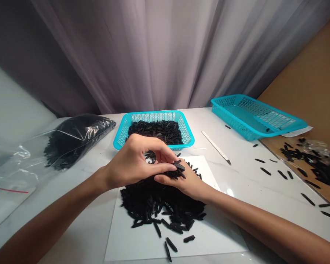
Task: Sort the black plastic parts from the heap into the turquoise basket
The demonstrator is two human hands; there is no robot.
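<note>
My left hand (139, 159) reaches in from the left, its thumb and forefinger pinching a small flat black plastic-looking strip (179, 167) with tiny holes in it. Just below and to the right, my right hand (189, 183) is held over the heap, thumb pointing left. A few more black strips show in the hollow of the right hand; its other fingers are mostly hidden behind the left. Beneath both hands, a loose heap of black strips (159, 205) covers much of a white sheet (121, 242), with several stray strips near its front edge.
Behind the heap stands a turquoise basket (117, 141) filled with black strips. Another turquoise basket (231, 121) sits at the back right. A white-handled craft knife (216, 147) lies between them. A clear bag (79, 137) of black pieces rests left; loose strips (265, 171) are scattered right.
</note>
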